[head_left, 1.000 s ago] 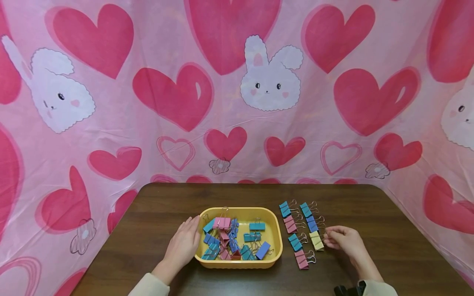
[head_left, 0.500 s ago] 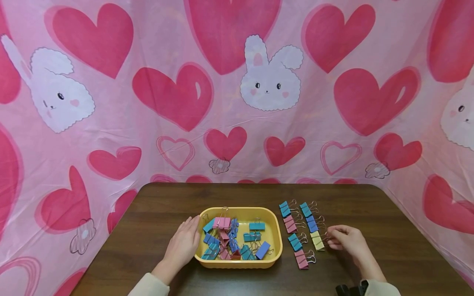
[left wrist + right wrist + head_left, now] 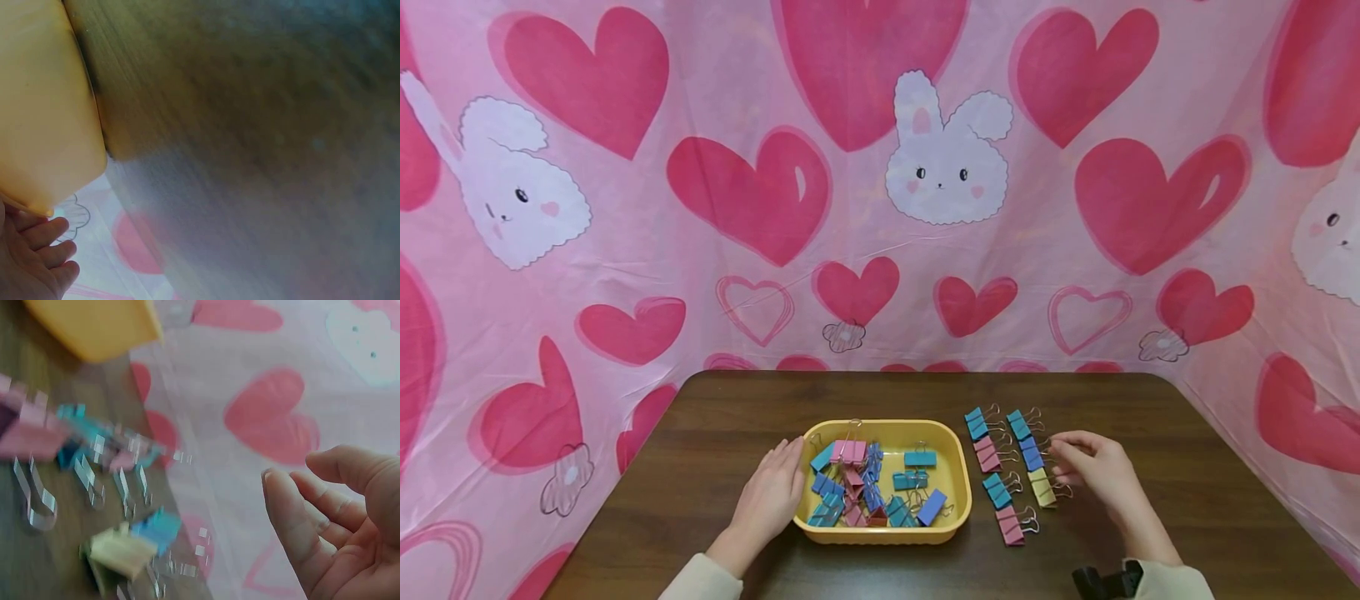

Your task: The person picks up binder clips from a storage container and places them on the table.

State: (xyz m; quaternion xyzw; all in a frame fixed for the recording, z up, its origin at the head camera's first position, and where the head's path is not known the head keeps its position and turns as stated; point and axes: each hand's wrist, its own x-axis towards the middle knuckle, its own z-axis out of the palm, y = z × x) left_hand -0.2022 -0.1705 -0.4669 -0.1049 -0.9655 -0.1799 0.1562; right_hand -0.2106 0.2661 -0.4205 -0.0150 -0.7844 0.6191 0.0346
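Note:
My left hand [image 3: 769, 487] rests with fairly straight fingers against the left rim of a yellow tray [image 3: 964, 492]; the left wrist view shows its fingertips at the tray's edge. My right hand [image 3: 1097, 471] is raised just right of the outer column of binder clips, holding nothing. In the right wrist view its thumb and index finger [image 3: 284, 512] stand apart. Nearest to it are a yellow binder clip [image 3: 1042, 488] and a blue binder clip [image 3: 1032, 454], with a teal binder clip [image 3: 1018, 425] behind them.
Another column right of the tray holds teal and pink binder clips, a pink binder clip [image 3: 1011, 527] at its near end. Inside the tray lie several more, including a purple-blue binder clip [image 3: 932, 507]. A heart-print cloth [image 3: 880, 333] hangs behind the brown table [image 3: 737, 400].
My right hand let go of the yellow binder clip, whose handles show beside it, and lifted up and away toward the back. The left hand and tray stayed put.

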